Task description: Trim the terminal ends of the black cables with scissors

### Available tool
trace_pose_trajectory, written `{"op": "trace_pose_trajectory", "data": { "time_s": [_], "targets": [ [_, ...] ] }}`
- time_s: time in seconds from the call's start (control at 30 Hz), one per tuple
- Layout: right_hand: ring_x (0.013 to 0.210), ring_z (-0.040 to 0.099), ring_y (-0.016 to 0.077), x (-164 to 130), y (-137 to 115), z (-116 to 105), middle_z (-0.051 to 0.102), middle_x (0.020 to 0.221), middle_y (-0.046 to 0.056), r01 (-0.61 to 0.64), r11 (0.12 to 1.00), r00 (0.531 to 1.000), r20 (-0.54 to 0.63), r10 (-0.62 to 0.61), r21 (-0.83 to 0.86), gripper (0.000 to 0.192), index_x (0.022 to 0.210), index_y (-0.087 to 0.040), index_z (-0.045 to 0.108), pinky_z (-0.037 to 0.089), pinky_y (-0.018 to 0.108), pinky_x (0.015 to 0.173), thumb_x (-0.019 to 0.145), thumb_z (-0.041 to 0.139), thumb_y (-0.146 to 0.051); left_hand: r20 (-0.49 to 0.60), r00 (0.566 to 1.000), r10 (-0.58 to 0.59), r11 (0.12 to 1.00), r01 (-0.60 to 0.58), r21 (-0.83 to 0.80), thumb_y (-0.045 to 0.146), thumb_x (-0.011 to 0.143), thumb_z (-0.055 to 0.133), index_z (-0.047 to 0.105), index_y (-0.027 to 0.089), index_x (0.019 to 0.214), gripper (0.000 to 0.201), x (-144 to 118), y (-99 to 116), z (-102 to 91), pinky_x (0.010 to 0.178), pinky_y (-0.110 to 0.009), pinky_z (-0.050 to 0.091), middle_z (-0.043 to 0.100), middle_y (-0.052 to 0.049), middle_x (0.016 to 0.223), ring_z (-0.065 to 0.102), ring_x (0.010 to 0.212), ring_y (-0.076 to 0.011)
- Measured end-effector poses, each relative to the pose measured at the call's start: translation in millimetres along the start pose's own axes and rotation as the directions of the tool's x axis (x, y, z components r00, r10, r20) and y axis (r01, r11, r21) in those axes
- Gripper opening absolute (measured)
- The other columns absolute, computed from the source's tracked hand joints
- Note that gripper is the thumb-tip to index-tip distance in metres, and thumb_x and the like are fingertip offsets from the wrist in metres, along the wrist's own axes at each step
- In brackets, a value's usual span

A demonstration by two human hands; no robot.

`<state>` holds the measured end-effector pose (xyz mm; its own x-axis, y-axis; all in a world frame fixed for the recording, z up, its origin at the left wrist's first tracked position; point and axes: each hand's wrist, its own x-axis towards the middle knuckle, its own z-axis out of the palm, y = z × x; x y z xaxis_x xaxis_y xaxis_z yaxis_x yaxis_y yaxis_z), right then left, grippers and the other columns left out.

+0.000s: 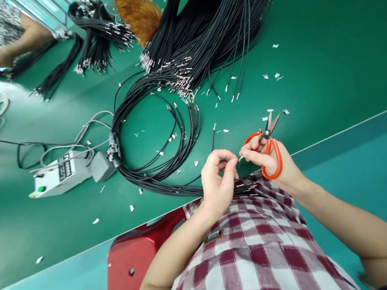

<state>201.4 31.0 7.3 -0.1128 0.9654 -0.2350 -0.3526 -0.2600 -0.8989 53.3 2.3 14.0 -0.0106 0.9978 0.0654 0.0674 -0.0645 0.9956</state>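
Fingers of the left hand [218, 180] are pinching together on the end of a thin black wire [236, 188], and the fingers of the right hand [270, 159] are meeting them at the same spot, where a small bright tip is showing between the two hands. The right hand is also carrying a pair of orange-handled scissors [268, 145], looped over its fingers with the blades slightly parted and pointing away from the body.

The wire is running from the hands down to the edge of the green surface [331, 57], where it is joining a loose coil of black wires [157, 141]. A larger bundle of wires with metal terminals [210, 23] is lying further back, and small metal scraps [271, 76] are scattered about.

Risks, as I judge them: the dangling scissors could swing and nick a fingertip or the insulation, since both hands are crowding one tiny point. The tip is small enough to slip out of the pinch and get lost among the scraps. A tug on the wire could also drag the coil and tangle it.
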Motion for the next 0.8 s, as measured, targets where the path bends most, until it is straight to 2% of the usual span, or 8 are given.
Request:
{"op": "trace_pose_trajectory", "data": {
  "time_s": [0.1,0.23,0.33,0.43,0.5,0.6,0.67,0.8],
  "targets": [
    [0.07,0.058,0.0123,-1.1,-1.5,1.8,0.066,0.074,-0.003,0.005,1.0,1.0,-0.003,-0.005,0.008,0.036,0.075,-0.021,0.053,0.046,0.028,0.073,0.067,0.087,-0.029,0.014,1.0,-0.016,1.0,0.015,0.017,0.024,0.097,0.055,0.054,0.019,0.092,0.007,-1.4,0.6,-2.7,0.054,-0.021,0.045,0.056,-0.001,0.089,0.055,0.061,-0.0072],
    [0.066,0.056,0.0106,-2.1,-2.4,2.6,0.061,0.07,-0.005,-0.117,0.987,0.993,0.025,0.115,0.112,0.033,0.075,-0.021,0.056,0.043,0.025,0.064,0.066,0.087,-0.027,0.064,0.943,0.326,0.9,-0.33,0.284,0.015,0.09,0.065,0.062,0.019,0.104,0.015,0.2,-0.6,-0.5,0.063,-0.022,0.046,0.059,-0.004,0.096,0.057,0.078,-0.0115],
    [0.066,0.057,0.0106,-2.4,-1.5,2.1,0.061,0.072,-0.005,-0.23,0.955,0.973,0.029,0.229,0.185,0.034,0.077,-0.021,0.057,0.043,0.024,0.061,0.064,0.088,-0.026,0.052,0.896,0.442,0.844,-0.435,0.314,0.009,0.09,0.064,0.067,0.019,0.098,0.013,1.8,0.2,2.3,0.065,-0.022,0.046,0.06,-0.003,0.089,0.058,0.078,-0.0111],
    [0.067,0.057,0.0106,-2.8,-1.2,2.6,0.062,0.072,-0.005,-0.242,0.951,0.97,0.02,0.243,0.192,0.036,0.076,-0.021,0.056,0.044,0.024,0.064,0.063,0.089,-0.026,0.014,0.939,0.344,0.91,-0.337,0.242,0.013,0.091,0.063,0.066,0.018,0.089,0.006,0.6,1.5,2.2,0.063,-0.022,0.046,0.06,-0.002,0.086,0.058,0.075,-0.0112],
    [0.068,0.058,0.011,-3.3,-1.9,3.5,0.063,0.073,-0.004,-0.209,0.964,0.977,0.002,0.212,0.164,0.036,0.075,-0.021,0.055,0.044,0.025,0.067,0.063,0.088,-0.026,0.007,0.984,0.177,0.972,-0.176,0.158,0.019,0.094,0.061,0.062,0.018,0.089,0.005,-1.8,2.0,0.8,0.06,-0.021,0.046,0.06,-0.002,0.086,0.056,0.07,-0.0104],
    [0.072,0.059,0.0121,-4.1,-3.1,4.8,0.066,0.075,-0.003,-0.145,0.983,0.989,-0.013,0.148,0.112,0.037,0.076,-0.021,0.053,0.044,0.025,0.069,0.065,0.088,-0.028,0.027,0.999,-0.032,0.998,0.031,0.046,0.026,0.098,0.054,0.055,0.019,0.09,0.011,-5.6,2.0,-1.1,0.054,-0.02,0.043,0.056,0.0,0.085,0.051,0.058,-0.0069],
    [0.072,0.058,0.012,-4.4,-3.0,5.2,0.065,0.076,-0.003,-0.13,0.986,0.991,-0.003,0.131,0.105,0.037,0.077,-0.021,0.053,0.044,0.025,0.07,0.066,0.087,-0.029,0.042,0.999,-0.021,0.999,0.019,0.029,0.027,0.099,0.052,0.053,0.02,0.096,0.008,-6.8,1.7,-1.2,0.054,-0.02,0.043,0.055,0.0,0.09,0.051,0.058,-0.0061],
    [0.069,0.057,0.0119,-4.2,-0.7,6.0,0.06,0.075,-0.004,-0.162,0.979,0.987,0.003,0.163,0.12,0.034,0.078,-0.022,0.053,0.044,0.025,0.065,0.067,0.084,-0.03,0.071,0.972,0.226,0.948,-0.236,0.215,0.022,0.091,0.065,0.058,0.021,0.114,0.024,-4.1,1.1,1.5,0.058,-0.021,0.046,0.059,-0.005,0.099,0.054,0.071,-0.01]
  ]
}}
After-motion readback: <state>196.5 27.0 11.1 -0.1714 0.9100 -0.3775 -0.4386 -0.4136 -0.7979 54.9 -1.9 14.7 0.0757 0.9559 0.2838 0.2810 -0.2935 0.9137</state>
